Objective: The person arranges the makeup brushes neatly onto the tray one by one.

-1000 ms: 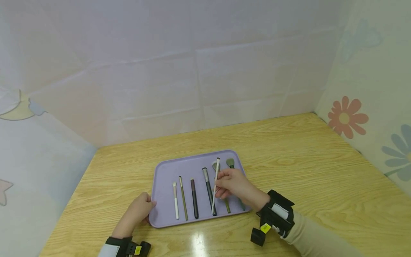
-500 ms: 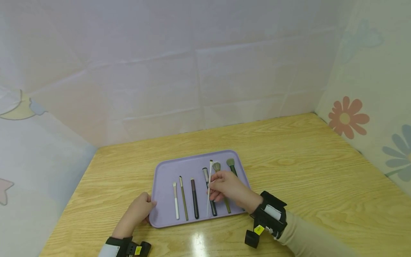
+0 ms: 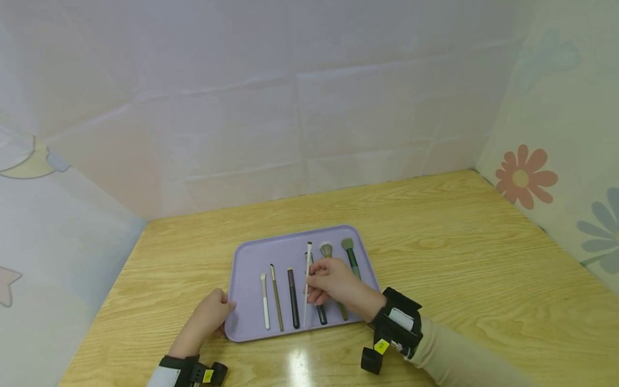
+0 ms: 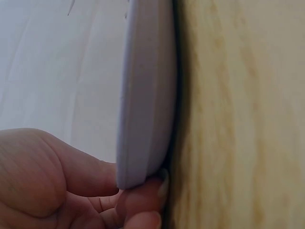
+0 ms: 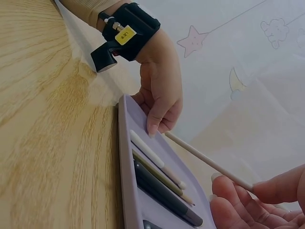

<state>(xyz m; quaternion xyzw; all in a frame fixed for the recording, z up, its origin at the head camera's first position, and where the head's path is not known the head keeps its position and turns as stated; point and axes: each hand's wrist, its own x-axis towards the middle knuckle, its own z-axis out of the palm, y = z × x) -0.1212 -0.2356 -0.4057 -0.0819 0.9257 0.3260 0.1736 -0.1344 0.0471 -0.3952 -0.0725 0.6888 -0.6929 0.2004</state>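
Note:
In the head view, a lilac tray (image 3: 249,258) lies on the table with several makeup brushes on it. My left hand (image 3: 209,316) grips its near-left corner; in the left wrist view the thumb (image 4: 90,176) is on the rim and fingertips reach underneath. Over the tray, my right hand (image 3: 340,285) pinches a thin white makeup brush (image 3: 307,279), its dark tip pointing away. To its left lie a short white brush (image 3: 265,306), a thin olive brush (image 3: 276,301) and a black brush (image 3: 293,301). The right hand partly covers a silver-collared dark brush (image 3: 321,315).
A fluffy brush with an olive handle (image 3: 326,250) and a green brush (image 3: 352,256) lie at the tray's right side. The wooden table (image 3: 435,236) extends around the tray. A pale backdrop (image 3: 232,134) stands behind, and a flower-printed one (image 3: 575,161) at the right.
My right hand has moved left over the tray with the thin white brush, uncovering more of the green brush. The left hand stays on the tray corner.

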